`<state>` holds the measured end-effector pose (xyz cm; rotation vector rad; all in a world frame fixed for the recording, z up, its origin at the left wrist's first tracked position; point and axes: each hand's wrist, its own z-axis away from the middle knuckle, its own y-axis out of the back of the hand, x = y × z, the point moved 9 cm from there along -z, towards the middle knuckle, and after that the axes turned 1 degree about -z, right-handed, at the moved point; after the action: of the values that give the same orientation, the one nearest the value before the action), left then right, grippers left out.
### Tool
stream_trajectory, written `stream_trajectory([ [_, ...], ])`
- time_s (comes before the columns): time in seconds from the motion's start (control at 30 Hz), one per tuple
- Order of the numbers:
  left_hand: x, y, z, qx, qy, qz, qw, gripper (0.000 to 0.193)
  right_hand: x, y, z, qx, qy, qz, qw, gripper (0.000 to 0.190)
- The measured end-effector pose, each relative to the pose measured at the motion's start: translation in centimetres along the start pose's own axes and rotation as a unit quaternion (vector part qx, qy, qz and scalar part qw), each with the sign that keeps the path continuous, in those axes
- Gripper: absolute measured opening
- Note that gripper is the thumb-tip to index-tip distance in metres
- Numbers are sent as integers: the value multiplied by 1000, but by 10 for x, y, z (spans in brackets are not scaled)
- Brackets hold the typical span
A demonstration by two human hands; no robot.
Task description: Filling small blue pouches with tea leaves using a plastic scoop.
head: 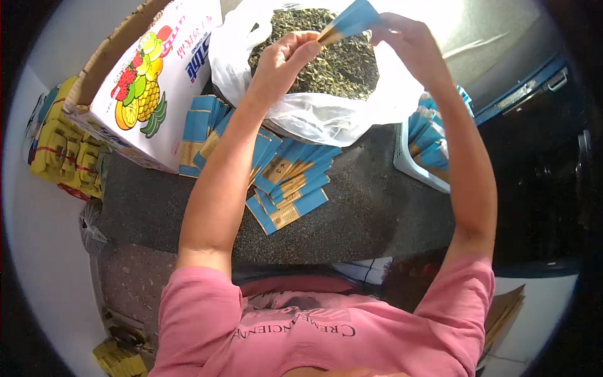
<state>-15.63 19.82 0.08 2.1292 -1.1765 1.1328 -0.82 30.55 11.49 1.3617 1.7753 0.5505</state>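
Observation:
A blue-and-gold flat packet (pixel 354 20) is held up over a white plastic bag (pixel 325 118) full of dried, crumbled leaves (pixel 344 70). My left hand (pixel 288 56) pinches the packet's narrow gold end between thumb and fingers. At its wider blue end, my right hand (pixel 405 45) has its fingers against the edge; some fingertips are hidden. Below the bag, many more blue-and-gold packets (pixel 287 188) lie fanned in overlapping piles on the dark speckled tabletop (pixel 367 207). My left forearm covers part of these piles.
A fruit-printed cardboard carton (pixel 155 85) stands to the left of the bag. On the right, a light plastic basket (pixel 417 176) holds several blue packets, partly behind my right forearm. Yellow bundles (pixel 66 151) are stacked at the far left. A dark cabinet (pixel 532 179) is at the right.

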Motion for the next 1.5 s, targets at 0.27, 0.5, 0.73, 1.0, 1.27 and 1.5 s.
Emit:
stream_trajectory([
  [0.27,9,-6,3,-50,-33,-189,980,43,-24,107,74,93,-176,81,977,24],
  [0.5,17,-54,4,-134,-168,-517,829,39,-60,188,197,51,-211,217,952,17],
  [0.73,9,-61,-9,-118,-152,-582,790,27,-49,204,269,97,-347,175,916,15],
  [1.0,11,-58,-15,-111,-118,-546,822,34,-19,149,292,61,-307,224,923,18],
  [1.27,35,-54,-27,-44,-46,-385,921,40,1,111,309,73,-349,128,925,26],
  [1.5,18,-15,-43,149,39,-93,984,34,-32,109,333,205,-402,-20,892,15],
])
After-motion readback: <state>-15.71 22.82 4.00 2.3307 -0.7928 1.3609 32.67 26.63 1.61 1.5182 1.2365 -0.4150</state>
